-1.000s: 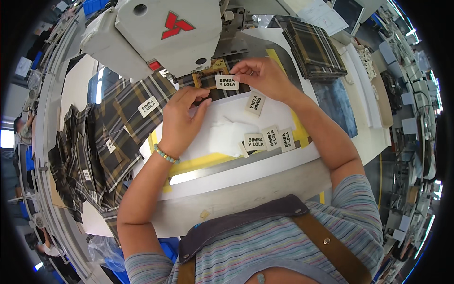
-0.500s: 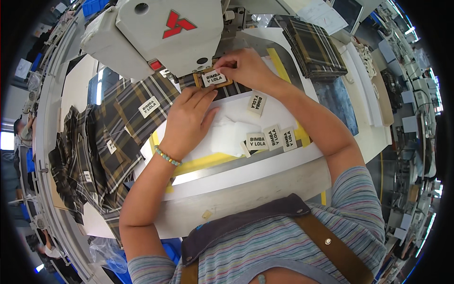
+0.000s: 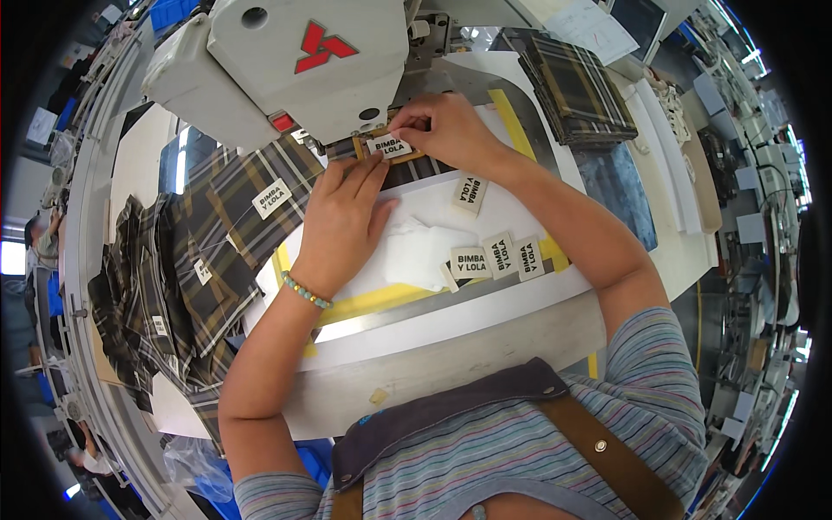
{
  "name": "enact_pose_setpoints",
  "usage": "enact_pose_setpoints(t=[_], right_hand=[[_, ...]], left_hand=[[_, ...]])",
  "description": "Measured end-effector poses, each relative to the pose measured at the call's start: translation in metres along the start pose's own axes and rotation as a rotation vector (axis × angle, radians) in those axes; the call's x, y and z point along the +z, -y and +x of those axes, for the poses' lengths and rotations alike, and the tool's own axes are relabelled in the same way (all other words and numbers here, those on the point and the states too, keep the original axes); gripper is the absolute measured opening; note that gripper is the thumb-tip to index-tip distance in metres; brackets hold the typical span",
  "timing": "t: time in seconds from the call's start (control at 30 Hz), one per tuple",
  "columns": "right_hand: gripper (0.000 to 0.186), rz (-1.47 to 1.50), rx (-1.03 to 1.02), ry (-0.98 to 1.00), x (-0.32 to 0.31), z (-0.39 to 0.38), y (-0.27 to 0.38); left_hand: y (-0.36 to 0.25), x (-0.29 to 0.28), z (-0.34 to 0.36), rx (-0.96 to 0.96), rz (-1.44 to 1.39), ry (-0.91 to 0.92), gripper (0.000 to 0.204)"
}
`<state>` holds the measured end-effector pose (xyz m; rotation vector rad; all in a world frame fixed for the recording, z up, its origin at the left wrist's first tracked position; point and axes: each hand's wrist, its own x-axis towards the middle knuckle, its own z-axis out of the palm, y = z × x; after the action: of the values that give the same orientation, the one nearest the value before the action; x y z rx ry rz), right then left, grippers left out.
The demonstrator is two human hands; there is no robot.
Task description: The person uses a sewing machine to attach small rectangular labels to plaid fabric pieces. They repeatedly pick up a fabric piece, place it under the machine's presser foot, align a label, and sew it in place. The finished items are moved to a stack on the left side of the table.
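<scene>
A white fabric label (image 3: 387,147) with dark print lies within a small tan clamp frame (image 3: 412,157) under the sewing machine head (image 3: 269,61). My right hand (image 3: 458,137) pinches the label's upper right corner between thumb and fingers. From the near side, my left hand (image 3: 341,217) lies with its fingers stretched out, their tips on the label's lower edge and the frame. Dark plaid fabric (image 3: 416,172) runs beneath the frame. Several loose labels (image 3: 470,263) rest on the white work plate to the right, one of them close to my right wrist.
Plaid pieces with labels on them (image 3: 234,204) spread over the left side of the table. A folded plaid stack (image 3: 581,91) stands at the far right. Yellow tape (image 3: 373,301) borders the plate, and a crumpled white cloth (image 3: 425,251) lies on it.
My left fingertips have slid slightly up and right, now covering the label's lower left part. My right hand keeps its pinch near the same corner, with barely any shift.
</scene>
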<state>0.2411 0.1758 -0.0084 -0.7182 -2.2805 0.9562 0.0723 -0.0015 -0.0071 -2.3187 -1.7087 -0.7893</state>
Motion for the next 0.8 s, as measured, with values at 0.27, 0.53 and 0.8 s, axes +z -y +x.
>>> enact_pose_setpoints(t=[0.27, 0.53, 0.8], right_hand=[[0.02, -0.358, -0.34, 0.081, -0.028, -0.004, -0.006], [0.028, -0.398, -0.295, 0.324, -0.048, -0.005, 0.007], [0.023, -0.477, -0.45, 0.305, -0.041, -0.008, 0.012]], left_hand=[[0.001, -0.001, 0.0, -0.032, -0.006, 0.02, 0.051], [0.0, 0.0, -0.002, -0.025, 0.006, 0.011, 0.05], [0.001, 0.0, -0.003, -0.025, 0.017, 0.018, 0.05]])
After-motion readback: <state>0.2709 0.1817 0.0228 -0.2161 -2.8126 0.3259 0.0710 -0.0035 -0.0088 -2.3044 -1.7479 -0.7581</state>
